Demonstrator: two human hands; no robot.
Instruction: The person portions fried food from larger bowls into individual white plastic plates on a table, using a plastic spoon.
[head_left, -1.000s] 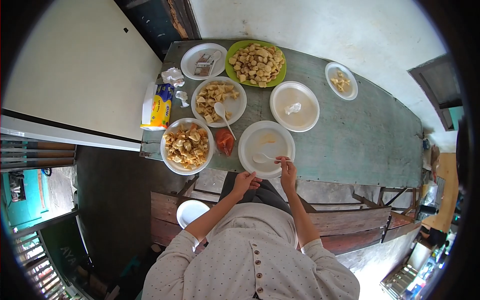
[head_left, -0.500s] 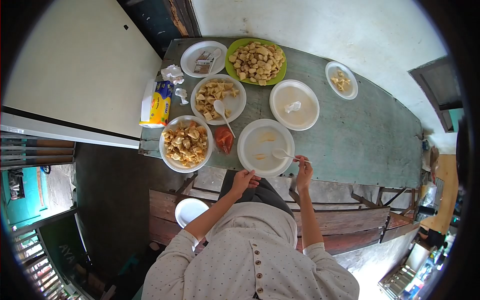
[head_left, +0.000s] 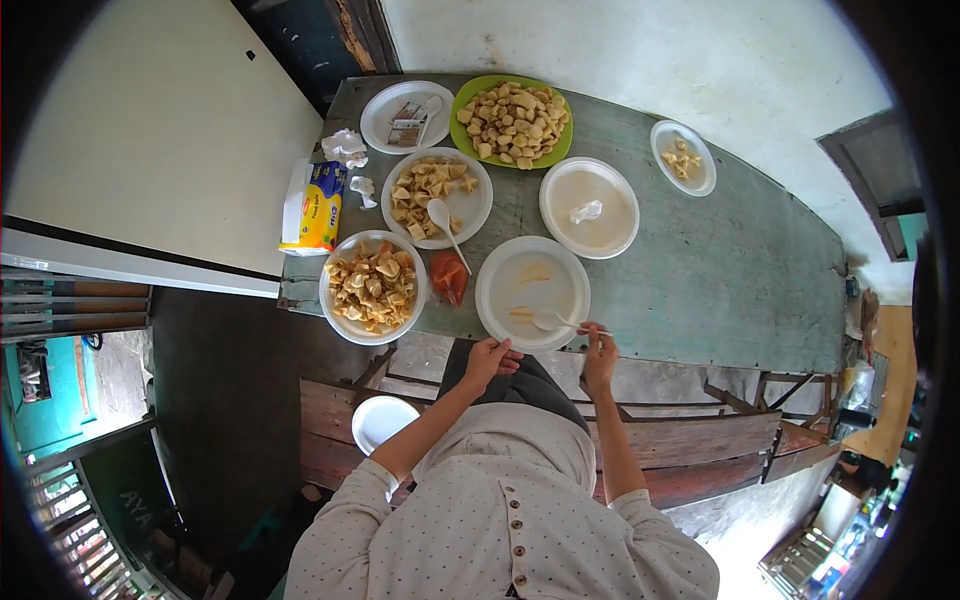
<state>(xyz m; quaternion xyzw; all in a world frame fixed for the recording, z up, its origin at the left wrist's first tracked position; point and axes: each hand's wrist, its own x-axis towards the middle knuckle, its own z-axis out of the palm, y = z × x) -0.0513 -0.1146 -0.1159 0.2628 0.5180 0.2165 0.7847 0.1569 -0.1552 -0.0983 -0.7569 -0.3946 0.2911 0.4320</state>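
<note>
A white plate (head_left: 555,265) with orange-yellow smears lies at the table's near edge. My left hand (head_left: 488,364) pinches its near rim. Between the fingers of my right hand (head_left: 600,360) is the handle of a white plastic spoon (head_left: 552,320), its bowl low over the plate near the lower smear. Left of the plate sits a small bag of red sauce (head_left: 448,279). Beside it is a plate (head_left: 325,300) heaped with crisp golden pieces. Behind that, another plate (head_left: 484,215) carries pale folded dumpling-like pieces and a second white spoon (head_left: 440,216).
At the back stands a green plate (head_left: 459,142) of pale chunks. A plate (head_left: 628,230) with crumpled tissue, a small plate (head_left: 708,180) of pieces and a plate (head_left: 372,130) with packets surround it. A tissue pack (head_left: 322,210) lies left. A wooden bench (head_left: 680,450) runs below.
My right hand has moved slightly down and left, bringing the spoon's bowl lower on the plate, beside the near smear. My left hand stays at the rim.
</note>
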